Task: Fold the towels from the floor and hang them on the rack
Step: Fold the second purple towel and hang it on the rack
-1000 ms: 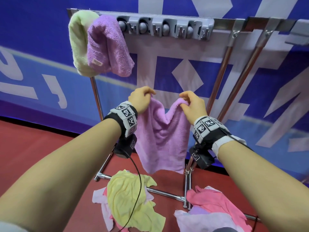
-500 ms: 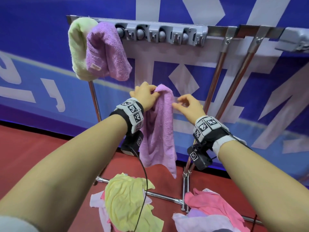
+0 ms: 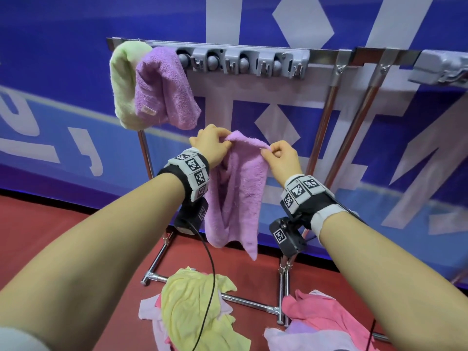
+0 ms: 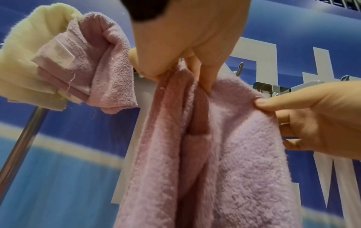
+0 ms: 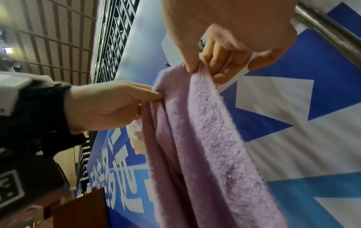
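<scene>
The towel point(image 3: 238, 193) in the grip is lilac; above and left of the grip, a pale green towel point(image 3: 121, 84) and a purple towel point(image 3: 164, 87) hang on the silver rack point(image 3: 326, 53). Below the grip, yellow point(image 3: 195, 305) and pink cloths point(image 3: 324, 315) lie on the dark red floor point(image 3: 50, 224). Behind the grip, the wall banner point(image 3: 76, 59) is blue with white shapes.

Both forearms reach forward, bare, each wrist strapped with a tagged band. The left hand point(image 3: 212, 144) is raised with fingers point(image 4: 203, 77) curled, pinching the top edge of a towel point(image 3: 238, 196). The right hand point(image 3: 283, 158) sits just beside it, thumb and forefinger pinching the same edge, other fingers bent.
</scene>
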